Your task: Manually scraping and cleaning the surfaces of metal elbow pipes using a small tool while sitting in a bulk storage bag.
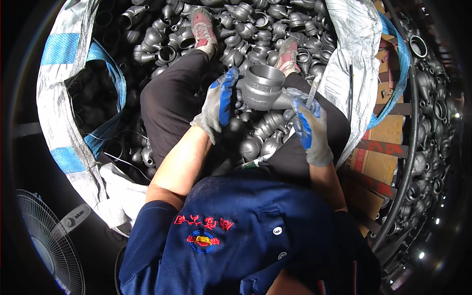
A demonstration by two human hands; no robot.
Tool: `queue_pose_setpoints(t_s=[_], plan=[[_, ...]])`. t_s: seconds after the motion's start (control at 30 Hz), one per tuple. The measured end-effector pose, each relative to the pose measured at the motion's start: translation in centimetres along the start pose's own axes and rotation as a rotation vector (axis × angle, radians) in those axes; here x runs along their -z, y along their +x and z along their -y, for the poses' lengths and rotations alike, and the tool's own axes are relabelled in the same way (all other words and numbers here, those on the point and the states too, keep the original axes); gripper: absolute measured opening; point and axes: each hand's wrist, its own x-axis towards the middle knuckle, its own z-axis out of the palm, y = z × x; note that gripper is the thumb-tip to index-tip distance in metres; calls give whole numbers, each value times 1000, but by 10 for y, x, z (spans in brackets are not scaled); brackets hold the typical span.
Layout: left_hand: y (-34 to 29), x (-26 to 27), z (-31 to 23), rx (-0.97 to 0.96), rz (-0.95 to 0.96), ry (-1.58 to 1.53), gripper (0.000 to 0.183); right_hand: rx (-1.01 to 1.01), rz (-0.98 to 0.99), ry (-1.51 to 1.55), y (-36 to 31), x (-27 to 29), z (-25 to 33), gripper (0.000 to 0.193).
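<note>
A grey metal casting [261, 91], with a round open mouth on top and a narrower neck on its right side, is held up above my lap. My right hand [310, 129], in a grey knit glove with a blue coated palm, is closed round the neck. A thin flat metal strip [312, 92], perhaps a file or blade, sticks up among its fingers; the end in the hand is hidden. My left hand [219, 104], gloved alike, stands at the casting's left with fingers stretched upward and palm toward it. Whether they touch, I cannot tell.
Similar castings [246, 29] lie heaped round my shoes inside a large white bulk bag [54, 113] with blue straps. More castings [432, 128] are piled at the right, past a dark curved rail [415, 118] and cardboard [383, 130]. A fan [49, 241] stands at lower left.
</note>
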Motion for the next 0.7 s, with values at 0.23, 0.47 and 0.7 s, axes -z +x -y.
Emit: queue_pose_setpoints(t_s=[0.23, 0.47, 0.7], plan=[[-4, -3, -3, 9, 70, 95, 38, 134, 60, -194, -9, -8, 7, 22], [-6, -12, -3, -114, 177, -69, 39, 426, -52, -926, -15, 4, -27, 25], [-6, -10, 4, 32, 327, -641, 46, 118, 22, -267, -22, -38, -3, 31]])
